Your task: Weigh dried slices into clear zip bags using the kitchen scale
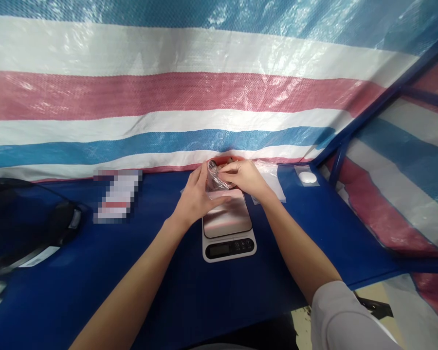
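Observation:
Above the far end of a white kitchen scale, my two hands meet at a clear plastic bag. My left hand grips the bag's left side, its thumb stretched out over the scale's metal plate. Bent fingers of my right hand pinch at the bag's right side; their tips are partly hidden. The scale's display looks dark. Just behind the hands shows the rim of a red bowl with something light in it, mostly hidden.
Clear plastic bags lie right of my right hand. A white computer mouse sits at the far right. On the left are a blurred-out paper and a black mesh object. A striped tarp hangs behind the blue table.

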Motion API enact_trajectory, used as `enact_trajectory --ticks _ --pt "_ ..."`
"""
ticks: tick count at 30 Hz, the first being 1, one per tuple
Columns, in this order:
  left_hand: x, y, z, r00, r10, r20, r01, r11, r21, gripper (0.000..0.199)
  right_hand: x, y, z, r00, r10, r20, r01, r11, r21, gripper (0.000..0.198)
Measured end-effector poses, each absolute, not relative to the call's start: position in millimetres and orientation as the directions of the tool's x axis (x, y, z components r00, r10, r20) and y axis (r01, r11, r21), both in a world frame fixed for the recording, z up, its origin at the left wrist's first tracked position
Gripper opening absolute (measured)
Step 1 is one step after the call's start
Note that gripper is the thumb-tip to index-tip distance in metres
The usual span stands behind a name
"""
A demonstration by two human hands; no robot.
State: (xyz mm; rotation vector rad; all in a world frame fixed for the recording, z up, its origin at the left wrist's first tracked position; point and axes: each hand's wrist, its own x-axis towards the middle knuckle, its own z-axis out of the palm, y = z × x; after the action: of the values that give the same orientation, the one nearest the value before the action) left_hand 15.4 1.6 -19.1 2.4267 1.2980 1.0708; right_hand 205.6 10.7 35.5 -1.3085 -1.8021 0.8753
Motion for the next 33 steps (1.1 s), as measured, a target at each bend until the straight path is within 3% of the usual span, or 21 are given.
enact_trajectory --ticks 3,7,12,17,23,30,33 --pt "16.7 2.6 -20.6 0.319 0.806 0.499 0.664 -0.565 0.489 0.112 204.3 9.5 36.2 -0.241 0.956 0.169 0.452 0.264 -0.852 0.016" --pt "17.4 2.1 -14.1 0.278 0.812 0.513 0.655 -0.551 0.517 0.086 208.3 10.1 37.2 -0.243 0.952 0.186 0.478 0.284 -0.831 0.014" --pt "20.0 -0.4 -8.9 0.258 0.81 0.527 0.662 -0.545 0.515 0.073 213.3 7.6 43.1 -0.167 0.934 0.316 0.422 0.357 -0.833 0.017" --pt "22.6 -3.1 -7.6 0.283 0.804 0.523 0.664 -0.558 0.498 0.073 206.0 0.0 48.8 -0.24 0.879 0.411 0.444 0.476 -0.759 0.018" --pt "22.0 -2.2 -9.3 0.293 0.783 0.548 0.647 -0.585 0.489 0.068 200.2 -1.6 50.9 -0.373 0.88 0.294 0.618 0.472 -0.629 0.021" --pt "17.1 -1.1 -11.8 0.347 0.797 0.495 0.642 -0.586 0.495 0.075 204.5 2.5 45.2 -0.367 0.889 0.276 0.478 0.434 -0.764 0.016" --pt "19.0 -2.3 -10.8 0.346 0.79 0.507 0.634 -0.595 0.494 0.087 204.1 2.9 43.7 -0.365 0.888 0.28 0.417 0.424 -0.804 0.016"
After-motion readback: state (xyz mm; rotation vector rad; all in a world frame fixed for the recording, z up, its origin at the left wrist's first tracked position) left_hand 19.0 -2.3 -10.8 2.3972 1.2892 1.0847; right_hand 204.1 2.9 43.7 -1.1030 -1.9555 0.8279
